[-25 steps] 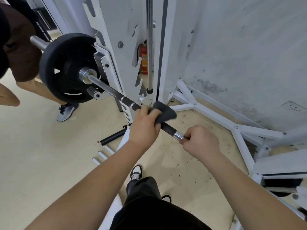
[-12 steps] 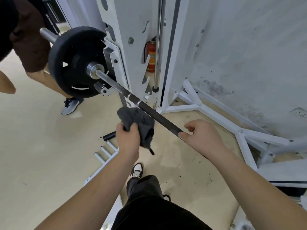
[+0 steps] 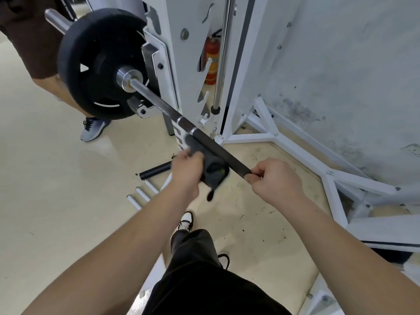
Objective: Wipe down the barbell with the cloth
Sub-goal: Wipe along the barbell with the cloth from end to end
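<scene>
The barbell (image 3: pixel 211 145) runs diagonally from a black weight plate (image 3: pixel 95 62) at the upper left down to my right hand (image 3: pixel 275 180), which grips its dark knurled shaft. A dark grey cloth (image 3: pixel 210 169) hangs from my left hand (image 3: pixel 187 172), just below and left of the shaft. The cloth's upper edge lies against the underside of the bar; whether it presses on it I cannot tell. A loose corner of the cloth dangles beneath my hand.
The white rack upright (image 3: pixel 181 55) holds the bar, with a chrome guide rod (image 3: pixel 223 53) and a red fire extinguisher (image 3: pixel 212 62) behind. White base struts (image 3: pixel 295 146) spread along the wall. Another person's leg and grey shoe (image 3: pixel 94 130) stand at left. Short pegs (image 3: pixel 141 194) lie on the floor.
My left hand lifted the cloth off the bar and dropped below it, then came back up beside the shaft. My right hand kept hold of the bar. The view shifted closer.
</scene>
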`<action>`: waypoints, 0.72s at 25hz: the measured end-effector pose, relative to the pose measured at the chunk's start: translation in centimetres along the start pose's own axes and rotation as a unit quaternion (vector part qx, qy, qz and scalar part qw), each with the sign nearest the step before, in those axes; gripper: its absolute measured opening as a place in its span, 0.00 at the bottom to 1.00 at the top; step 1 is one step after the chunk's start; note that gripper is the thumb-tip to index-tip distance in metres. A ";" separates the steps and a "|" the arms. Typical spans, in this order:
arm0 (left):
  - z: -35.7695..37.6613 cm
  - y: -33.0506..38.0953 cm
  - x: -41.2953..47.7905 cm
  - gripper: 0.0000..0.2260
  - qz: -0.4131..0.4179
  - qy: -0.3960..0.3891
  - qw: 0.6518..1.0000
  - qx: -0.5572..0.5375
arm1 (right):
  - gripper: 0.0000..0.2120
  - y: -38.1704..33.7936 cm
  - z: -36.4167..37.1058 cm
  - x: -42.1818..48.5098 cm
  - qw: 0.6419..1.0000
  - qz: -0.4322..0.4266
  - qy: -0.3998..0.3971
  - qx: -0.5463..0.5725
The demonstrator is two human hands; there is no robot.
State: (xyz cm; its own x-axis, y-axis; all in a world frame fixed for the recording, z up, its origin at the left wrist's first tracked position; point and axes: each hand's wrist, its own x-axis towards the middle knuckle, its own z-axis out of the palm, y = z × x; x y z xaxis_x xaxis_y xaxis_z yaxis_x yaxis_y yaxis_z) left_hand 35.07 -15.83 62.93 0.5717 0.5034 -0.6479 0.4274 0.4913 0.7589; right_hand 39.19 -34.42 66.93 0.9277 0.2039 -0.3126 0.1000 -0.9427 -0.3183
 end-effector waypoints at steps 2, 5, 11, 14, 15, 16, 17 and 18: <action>0.3 1.6 0.9 0.08 0.031 0.046 0.997 -0.048 | 0.04 0.0 0.1 0.1 1.000 -0.001 0.000 -0.004; 1.9 -1.1 -3.1 0.07 0.021 -0.022 0.999 0.035 | 0.04 0.0 0.1 0.1 1.000 0.003 -0.001 0.006; 1.7 -0.9 -2.7 0.04 0.017 -0.006 0.996 0.082 | 0.06 1.3 0.0 -1.1 0.995 -0.022 0.008 0.100; 3.5 -2.2 -5.5 0.10 0.082 -0.009 0.991 0.105 | 0.12 3.2 -0.5 -2.4 0.992 -0.034 0.029 0.118; 3.5 -2.8 -6.6 0.11 0.090 -0.048 0.984 0.147 | 0.15 3.9 -0.9 -2.7 0.993 -0.028 0.023 0.116; 3.2 -2.9 -7.6 0.11 0.106 -0.071 0.974 0.185 | 0.16 4.7 -1.3 -3.0 0.993 -0.017 0.010 0.114; 2.4 -2.1 -8.0 0.10 0.123 -0.075 0.968 0.204 | 0.16 5.5 -1.7 -3.2 0.994 -0.007 -0.003 0.113; 1.8 -0.8 -8.0 0.08 0.152 -0.066 0.966 0.198 | 0.15 6.2 -2.1 -3.4 0.993 0.001 -0.016 0.113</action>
State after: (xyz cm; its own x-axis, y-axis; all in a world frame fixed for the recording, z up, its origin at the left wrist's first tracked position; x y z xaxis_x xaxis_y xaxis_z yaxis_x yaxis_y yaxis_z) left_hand 31.40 -21.52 67.58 0.7865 0.4739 -0.3961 0.4441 0.0118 0.8959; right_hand 37.36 -41.51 67.87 0.9154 0.2145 -0.3407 0.0122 -0.8606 -0.5091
